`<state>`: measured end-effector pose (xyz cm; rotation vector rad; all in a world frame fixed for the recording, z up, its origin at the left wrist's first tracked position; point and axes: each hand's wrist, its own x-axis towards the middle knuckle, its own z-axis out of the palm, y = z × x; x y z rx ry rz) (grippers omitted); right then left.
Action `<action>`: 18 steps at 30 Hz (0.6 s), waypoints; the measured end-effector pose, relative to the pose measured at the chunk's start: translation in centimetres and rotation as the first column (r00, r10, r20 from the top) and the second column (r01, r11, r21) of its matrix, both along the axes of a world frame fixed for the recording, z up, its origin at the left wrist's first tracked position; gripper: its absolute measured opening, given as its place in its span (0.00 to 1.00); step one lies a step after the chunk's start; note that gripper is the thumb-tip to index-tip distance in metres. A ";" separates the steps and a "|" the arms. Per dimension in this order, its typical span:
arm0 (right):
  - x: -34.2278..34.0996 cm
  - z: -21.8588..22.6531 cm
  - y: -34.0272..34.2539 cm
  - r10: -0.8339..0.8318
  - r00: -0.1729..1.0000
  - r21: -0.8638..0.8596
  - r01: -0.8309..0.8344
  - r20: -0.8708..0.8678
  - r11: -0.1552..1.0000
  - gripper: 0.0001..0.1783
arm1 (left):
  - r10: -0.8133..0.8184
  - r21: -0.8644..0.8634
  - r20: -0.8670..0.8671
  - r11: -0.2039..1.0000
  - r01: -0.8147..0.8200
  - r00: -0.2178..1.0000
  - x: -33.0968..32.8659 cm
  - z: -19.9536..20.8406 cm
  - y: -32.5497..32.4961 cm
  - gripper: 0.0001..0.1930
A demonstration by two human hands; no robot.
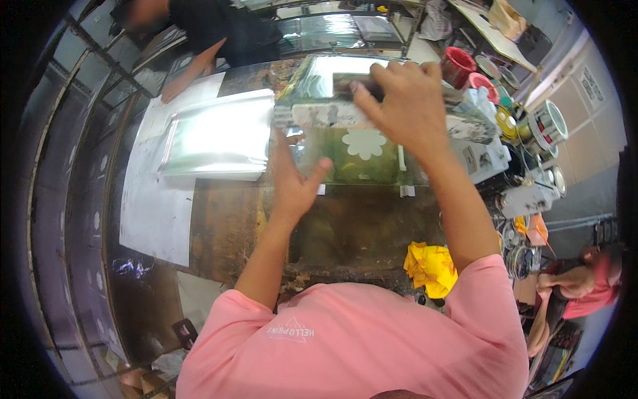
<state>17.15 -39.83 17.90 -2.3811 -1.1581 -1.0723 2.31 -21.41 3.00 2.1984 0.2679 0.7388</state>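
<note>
My right hand [407, 110] is closed over the dark handle of a squeegee [345, 85], above a screen printing frame [332, 116] whose near bar is stained white and grey. The frame is tilted up over a greenish print bed [352, 174]. A white flower-shaped piece [364, 143] lies flat on that bed. My left hand [297, 183] is open, thumb and fingers apart, between the bed and a stack of glossy silver sheets [219, 136]. Its fingertips are close to the stack's right edge; I cannot tell whether they touch.
White paper [156, 213] lies under the stack. A yellow cloth [430, 269] sits at the near right table edge. Paint cans [548, 121] and tubs crowd the right. One person [219, 33] stands at the far left, another [585, 279] at the right. A drying rack [73, 199] lines the left.
</note>
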 end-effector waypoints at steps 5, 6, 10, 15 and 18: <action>2.9 3.5 1.0 -0.016 1.000 0.000 0.016 -0.017 1.000 0.26 | 0.280 0.551 -0.585 0.826 0.119 0.761 -3.6 -5.0 -1.4 0.60; 3.4 4.0 1.2 -0.025 0.999 -0.004 0.025 -0.034 1.000 0.26 | 0.258 0.563 -0.535 0.819 0.112 0.804 -3.8 -5.5 -1.5 0.61; 4.7 5.1 1.6 -0.049 0.997 -0.018 0.048 -0.056 0.999 0.29 | 0.112 0.416 -0.483 0.902 0.115 0.868 -3.0 -4.8 -1.9 0.58; 5.5 6.1 1.8 -0.030 0.998 -0.009 0.030 -0.047 1.000 0.29 | 0.009 0.203 -0.077 0.979 0.007 0.997 2.3 -0.9 -0.1 0.42; 5.4 6.2 1.8 -0.045 0.998 -0.015 0.044 -0.048 0.999 0.29 | 0.095 0.218 0.019 0.971 -0.097 0.995 4.2 0.5 2.3 0.32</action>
